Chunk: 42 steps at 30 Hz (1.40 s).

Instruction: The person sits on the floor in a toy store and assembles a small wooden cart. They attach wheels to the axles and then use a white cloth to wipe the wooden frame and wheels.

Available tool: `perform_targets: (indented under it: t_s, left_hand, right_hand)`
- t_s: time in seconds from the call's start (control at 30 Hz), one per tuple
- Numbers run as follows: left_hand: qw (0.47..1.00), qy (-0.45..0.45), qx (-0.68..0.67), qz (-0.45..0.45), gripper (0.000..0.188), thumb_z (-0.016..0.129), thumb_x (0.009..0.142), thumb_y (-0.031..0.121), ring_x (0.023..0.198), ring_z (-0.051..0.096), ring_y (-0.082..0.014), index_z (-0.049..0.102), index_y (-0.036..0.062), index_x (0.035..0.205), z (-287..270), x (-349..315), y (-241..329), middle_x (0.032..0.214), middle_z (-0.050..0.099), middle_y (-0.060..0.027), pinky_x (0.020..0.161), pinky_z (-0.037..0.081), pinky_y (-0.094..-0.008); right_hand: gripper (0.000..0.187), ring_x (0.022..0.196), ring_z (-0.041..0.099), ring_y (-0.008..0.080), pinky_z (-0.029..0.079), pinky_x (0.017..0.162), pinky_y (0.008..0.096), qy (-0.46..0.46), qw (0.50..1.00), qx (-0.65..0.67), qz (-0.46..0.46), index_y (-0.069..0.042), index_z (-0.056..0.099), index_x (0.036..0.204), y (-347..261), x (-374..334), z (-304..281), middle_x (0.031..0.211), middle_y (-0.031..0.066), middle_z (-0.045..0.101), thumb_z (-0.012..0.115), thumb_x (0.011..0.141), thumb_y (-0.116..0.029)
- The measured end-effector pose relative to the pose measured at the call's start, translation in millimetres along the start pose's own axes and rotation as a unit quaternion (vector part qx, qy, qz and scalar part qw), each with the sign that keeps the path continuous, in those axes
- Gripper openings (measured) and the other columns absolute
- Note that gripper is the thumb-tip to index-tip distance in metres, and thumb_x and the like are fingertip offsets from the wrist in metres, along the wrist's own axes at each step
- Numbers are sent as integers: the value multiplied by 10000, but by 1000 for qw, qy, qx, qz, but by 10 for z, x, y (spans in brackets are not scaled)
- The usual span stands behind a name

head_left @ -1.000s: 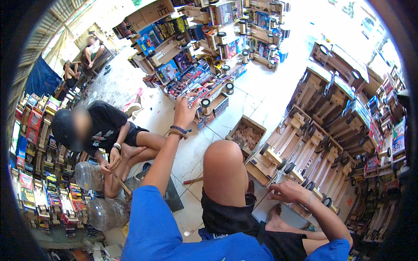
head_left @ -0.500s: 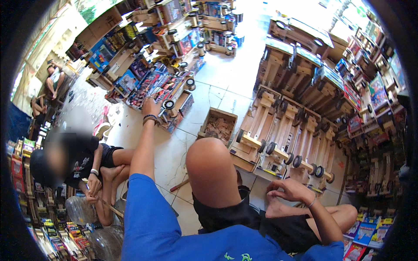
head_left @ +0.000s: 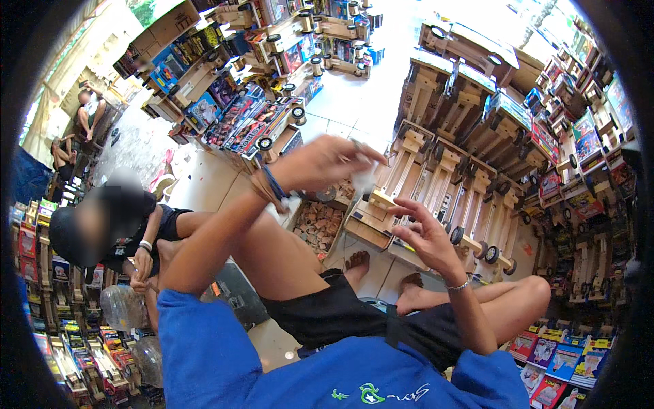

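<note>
My left hand point(head_left: 332, 163) is raised in mid-air above the wooden box point(head_left: 298, 234) of brown scraps and my bent knee. Motion smears its fingers, and a pale blur hangs below them, so what it holds cannot be made out. My right hand point(head_left: 431, 240) hovers over my foot, fingers apart and curved, with nothing in it. Just beyond it, several wooden toy trucks point(head_left: 415, 143) lie with their pale undersides and black wheels showing. A toy truck with printed sides point(head_left: 255, 123) rests on a stack at the left, apart from my left hand.
A co-worker point(head_left: 129, 232) sits at the left, hands together near plastic-wrapped bundles point(head_left: 126, 307). A dark grey case point(head_left: 240, 293) is beside my leg. More stacked toy trucks point(head_left: 579, 143) line the right, and colourful printed packets point(head_left: 562, 361) fill the lower right.
My left hand has left the printed toy truck and swung right, toward my body. My right hand has lifted off my foot area, and my raised knee has tipped left.
</note>
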<state>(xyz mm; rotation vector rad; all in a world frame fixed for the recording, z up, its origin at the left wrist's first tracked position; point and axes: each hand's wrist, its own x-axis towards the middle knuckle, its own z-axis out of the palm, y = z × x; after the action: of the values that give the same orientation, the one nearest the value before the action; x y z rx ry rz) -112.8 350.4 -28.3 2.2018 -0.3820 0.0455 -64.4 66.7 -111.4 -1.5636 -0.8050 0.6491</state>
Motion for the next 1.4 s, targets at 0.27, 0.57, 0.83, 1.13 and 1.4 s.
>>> perform_targets:
  t_s: [0.27, 0.57, 0.83, 1.13, 1.4]
  left_hand:
    - [990, -10, -111, -86, 271, 593, 950, 197, 995, 681, -220, 658, 124, 1204, 1217, -58, 142, 1140, 665, -195, 840, 517, -315]
    - [676, 335, -608, -249, 161, 549, 964, 120, 1137, 576, -223, 564, 109, 1123, 2412, -494, -785, 1275, 555, -129, 925, 519, -400]
    - [828, 348, 3, -439, 398, 689, 844, 187, 1123, 517, -293, 528, 75, 1191, 3345, -477, -1420, 1182, 541, -117, 902, 463, -432]
    - [931, 69, 298, -198, 395, 556, 851, 83, 971, 620, -308, 507, 89, 1243, 2953, -462, -1596, 1238, 524, -97, 789, 514, -423]
    - [960, -34, 245, -131, 267, 506, 876, 140, 835, 679, -314, 626, 149, 1114, 2717, -303, -1987, 1067, 630, -97, 663, 554, -426]
  right_hand:
    - [372, 1025, 563, 96, 455, 869, 245, 36, 980, 177, 89, -30, 508, 1286, 340, -256, 227, 1134, 29, 608, 596, 973, -211]
    - [276, 915, 588, 65, 453, 767, 229, 193, 961, 130, 150, -66, 573, 1154, 806, -493, -15, 1027, 22, 692, 544, 998, -291]
    - [267, 895, 578, 53, 443, 756, 216, 196, 964, 93, 151, -43, 568, 1170, 974, -485, -56, 1033, 37, 686, 556, 995, -244]
    - [268, 898, 571, 52, 426, 764, 203, 186, 958, 128, 176, -47, 561, 1194, 1066, -496, -30, 1038, 25, 684, 553, 996, -228]
    - [275, 917, 572, 51, 432, 766, 211, 175, 961, 136, 163, -45, 560, 1200, 1086, -533, 2, 1036, 18, 682, 552, 996, -228]
